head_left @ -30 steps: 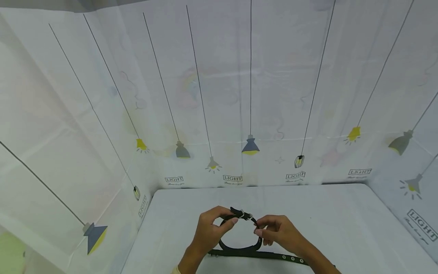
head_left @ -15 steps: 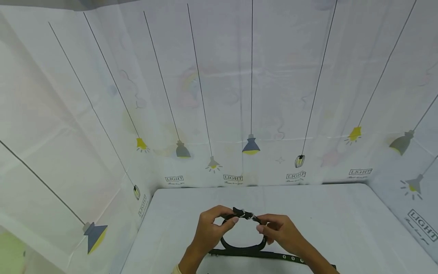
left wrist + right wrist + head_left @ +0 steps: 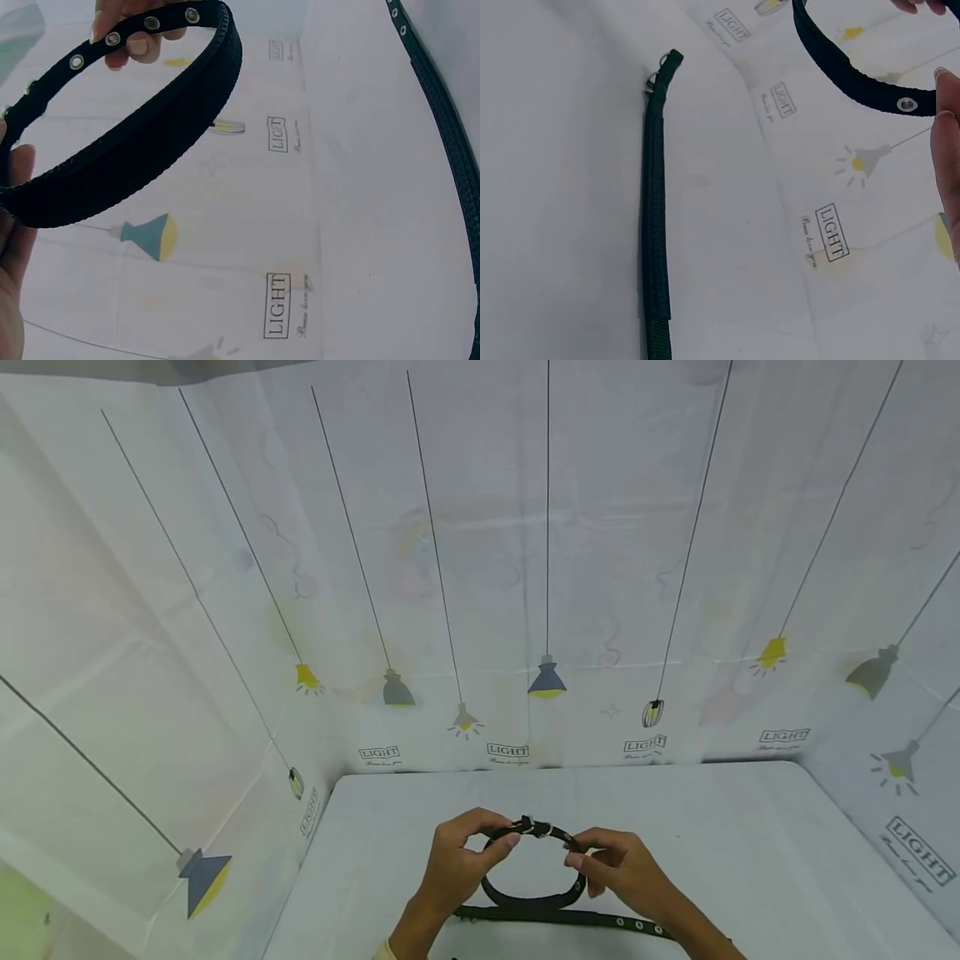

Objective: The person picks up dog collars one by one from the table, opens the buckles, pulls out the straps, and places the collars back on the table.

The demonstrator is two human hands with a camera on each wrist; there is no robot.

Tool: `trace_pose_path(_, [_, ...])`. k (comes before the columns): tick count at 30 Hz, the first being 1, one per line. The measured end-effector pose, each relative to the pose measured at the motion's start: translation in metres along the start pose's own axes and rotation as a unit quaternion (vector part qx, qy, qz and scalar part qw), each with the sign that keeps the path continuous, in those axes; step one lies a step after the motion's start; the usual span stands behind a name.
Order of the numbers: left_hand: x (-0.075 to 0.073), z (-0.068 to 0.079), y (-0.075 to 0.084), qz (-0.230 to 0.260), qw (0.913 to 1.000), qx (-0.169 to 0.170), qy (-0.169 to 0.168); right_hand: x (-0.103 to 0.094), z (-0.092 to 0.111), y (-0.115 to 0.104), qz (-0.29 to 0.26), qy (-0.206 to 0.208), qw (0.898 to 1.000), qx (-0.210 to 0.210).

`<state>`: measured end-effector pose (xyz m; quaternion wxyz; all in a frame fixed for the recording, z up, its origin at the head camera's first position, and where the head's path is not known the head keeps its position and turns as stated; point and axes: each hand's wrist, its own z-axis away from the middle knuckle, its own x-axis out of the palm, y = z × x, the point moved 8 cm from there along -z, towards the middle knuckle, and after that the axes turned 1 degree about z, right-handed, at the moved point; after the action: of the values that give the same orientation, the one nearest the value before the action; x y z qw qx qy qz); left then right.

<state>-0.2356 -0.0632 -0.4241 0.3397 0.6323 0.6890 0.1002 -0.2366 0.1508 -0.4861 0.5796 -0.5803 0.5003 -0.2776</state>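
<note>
A black collar with metal eyelets (image 3: 142, 150) is buckled into a loop and held up between both hands. My left hand (image 3: 461, 864) pinches it between thumb and fingers, left of its silver buckle (image 3: 542, 830). On the other side, my right hand (image 3: 626, 867) pinches the eyelet strap with thumb and fingers. The loop's thick padded part (image 3: 528, 902) hangs at the bottom. Below the loop, a dark green collar (image 3: 555, 917) lies stretched flat, with eyelets toward the right and metal rings (image 3: 656, 75) at its other end.
The white table (image 3: 720, 835) extends behind and beside the hands. White sheeting printed with hanging lamps (image 3: 480, 568) walls it at the back and both sides. A small dark bit shows at the bottom edge of the head view, too little to identify.
My right hand has shifted slightly right, and the loop has become a little wider. The strap's free end at the buckle sticks out less to the left. The green collar stays put.
</note>
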Motion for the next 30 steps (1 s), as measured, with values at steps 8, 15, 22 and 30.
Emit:
trace_pose_path(8, [-0.001, 0.001, -0.007, -0.010, 0.9997, -0.021, -0.012, -0.004, -0.004, -0.004, 0.002, 0.015, 1.000, -0.017])
trace_pose_path(15, [-0.004, -0.001, -0.004, -0.018, 0.9996, -0.013, -0.019, -0.006, -0.007, -0.006, 0.011, 0.023, 0.999, -0.021])
trace_pose_path(22, [-0.012, -0.003, -0.005, -0.022, 0.9997, -0.008, -0.010, -0.008, -0.006, -0.004, 0.011, 0.014, 1.000, -0.016])
trace_pose_path(30, [-0.015, -0.003, -0.007, -0.026, 0.9994, -0.018, -0.013, -0.007, -0.007, -0.005, 0.009, 0.011, 1.000, -0.007])
